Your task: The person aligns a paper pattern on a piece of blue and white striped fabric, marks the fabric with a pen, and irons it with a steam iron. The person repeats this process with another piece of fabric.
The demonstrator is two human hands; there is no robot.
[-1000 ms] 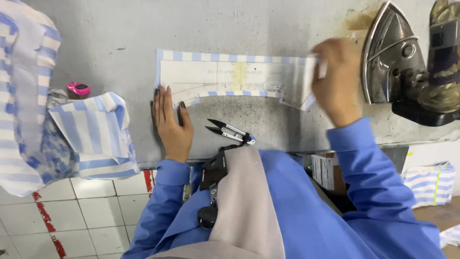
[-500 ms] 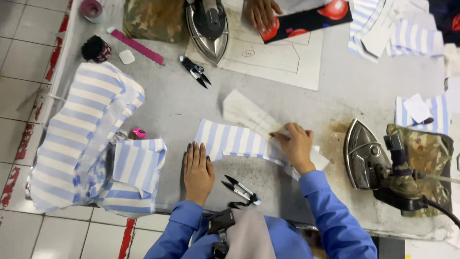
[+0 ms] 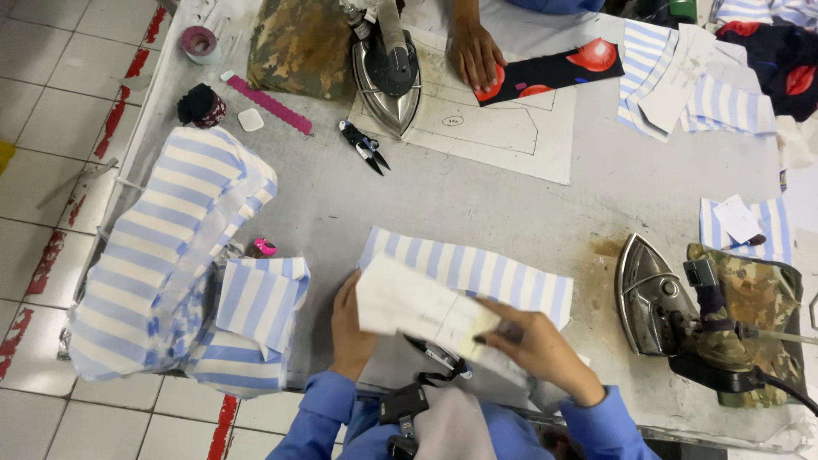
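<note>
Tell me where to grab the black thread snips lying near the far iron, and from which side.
Pinch the black thread snips across the wider handle end at upper left, coming straight down from above. They lie flat on the table with tips pointing lower right, and the iron crowds their right side.

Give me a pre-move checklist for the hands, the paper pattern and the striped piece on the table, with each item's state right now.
1. Paper pattern held: ok, right hand grips its right end, left hand is at its left edge.
2. Striped fabric piece lying flat on the grey table: ok, as far as the paper leaves it visible.
3. Iron off the fabric: ok, it sits to the right, apart from the piece.
4. Thread snips clear of the hands: not ok, they lie just under the paper by the near edge.
5. Pattern aligned to the stripes: cannot tell.
</note>
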